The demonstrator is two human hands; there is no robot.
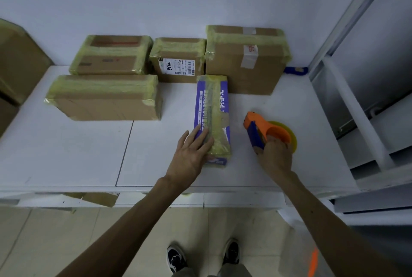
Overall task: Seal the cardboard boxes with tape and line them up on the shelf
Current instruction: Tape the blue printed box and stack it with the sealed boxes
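A narrow purple box [213, 107] with yellow tape along its top lies on the white shelf [89, 154]. My left hand [189, 154] rests flat on its near left end, fingers straight. My right hand [275, 154] grips the orange and blue tape dispenser [262, 129] with its yellow tape roll [287, 132], standing on the shelf to the right of the box. Several brown cardboard boxes wrapped in yellow tape stand behind: a long flat one [104, 98], one behind it [111, 55], a small labelled one [177, 60] and a tall one [245, 58].
Large brown boxes [17, 62] stand at the far left edge. A white metal shelf frame [356, 76] rises on the right. A blue object [295, 70] lies behind the tall box. A piece of cardboard [98, 198] pokes out under the shelf's front edge.
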